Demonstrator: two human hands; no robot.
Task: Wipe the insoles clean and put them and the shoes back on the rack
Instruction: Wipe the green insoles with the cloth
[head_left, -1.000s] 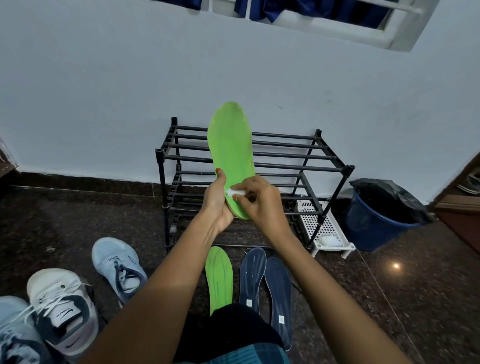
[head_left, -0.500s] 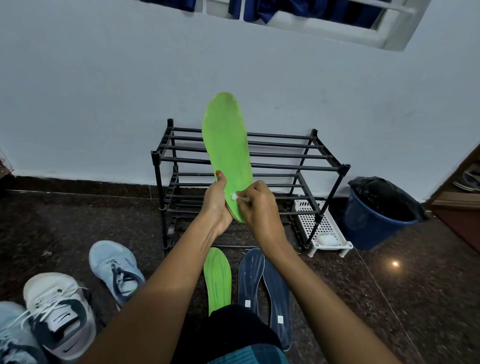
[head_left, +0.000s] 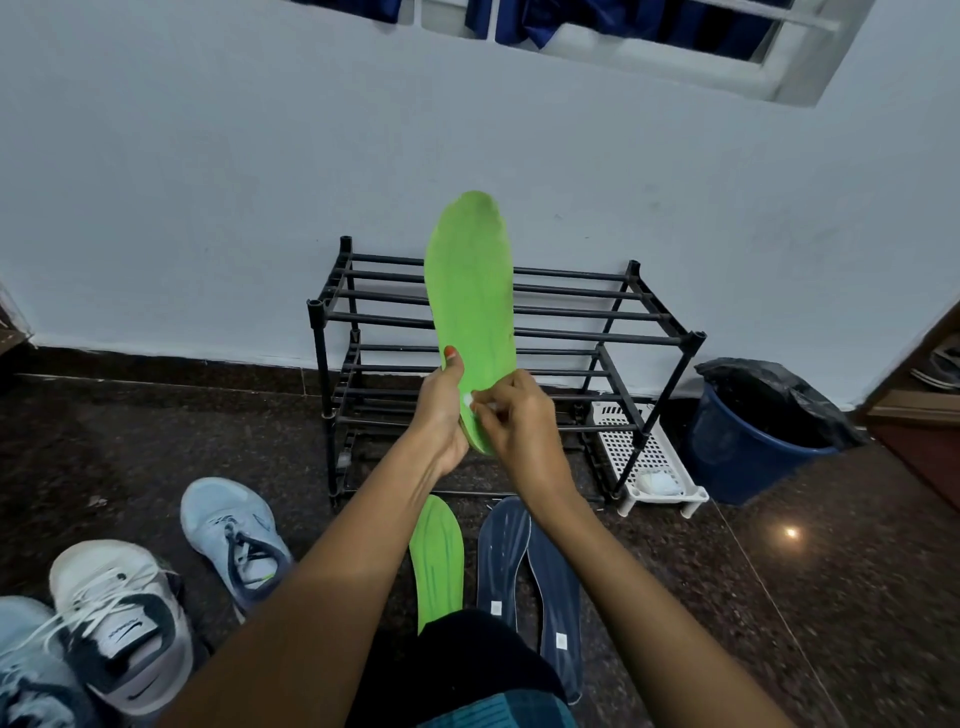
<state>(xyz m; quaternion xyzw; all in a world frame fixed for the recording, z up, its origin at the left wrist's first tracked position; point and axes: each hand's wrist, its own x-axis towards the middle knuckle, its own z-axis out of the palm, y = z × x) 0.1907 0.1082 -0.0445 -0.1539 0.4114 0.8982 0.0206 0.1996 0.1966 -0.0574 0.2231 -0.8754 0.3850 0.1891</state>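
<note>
The left hand (head_left: 441, 415) holds a green insole (head_left: 470, 301) upright in front of the black rack (head_left: 597, 338), its fingers clamped round the heel end and the thumb lying up the insole's left edge. The right hand (head_left: 522, 426) has its fingers pinched together on a small white wipe (head_left: 467, 400), which is pressed against the face of the insole just above the heel, close beside the left thumb. The toe of the insole rises past the rack's top shelf and shows against the white wall (head_left: 208, 208). The rack stands on the dark speckled floor (head_left: 779, 597), backed against that wall. On the floor in front of it, near the person's knee, lies a second green insole (head_left: 436, 556), and just to its right two navy insoles (head_left: 501, 556) lie side by side, their long edges meeting. Left of these a light blue shoe (head_left: 234, 535) sits with its toe pointing away, a white shoe (head_left: 119, 618) is nearer the lower left corner, and a third pale shoe (head_left: 26, 675) is cut off by the frame edge. At the rack's right foot a white perforated tray (head_left: 634, 441) holds a white wad (head_left: 657, 483), and a blue bin (head_left: 753, 457) with a black liner stands just beyond it.
</note>
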